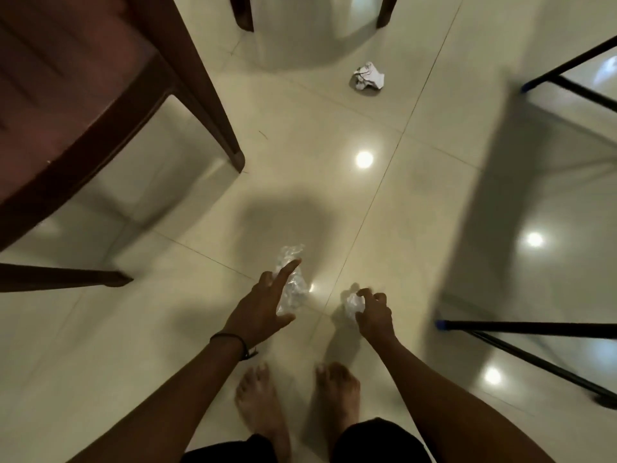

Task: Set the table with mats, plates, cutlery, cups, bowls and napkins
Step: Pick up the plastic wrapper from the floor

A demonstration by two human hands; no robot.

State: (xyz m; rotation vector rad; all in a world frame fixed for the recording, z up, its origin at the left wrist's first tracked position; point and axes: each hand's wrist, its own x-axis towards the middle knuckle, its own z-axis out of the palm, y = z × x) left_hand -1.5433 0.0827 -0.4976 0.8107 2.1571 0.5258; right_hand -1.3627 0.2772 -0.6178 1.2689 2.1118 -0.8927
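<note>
The left hand (263, 305) is spread, index finger stretched over a crumpled clear wrapper (293, 285); contact is unclear. The right hand (372, 312) pinches a crumpled white napkin (352, 300) just beside it, low over the glossy tiled floor (400, 195). Bare feet (260, 402) stand behind. Open tiles run ahead to a second paper ball (368, 76). A brown chair (83, 95) crowds the left, and black frame legs (534, 327) the right.
</note>
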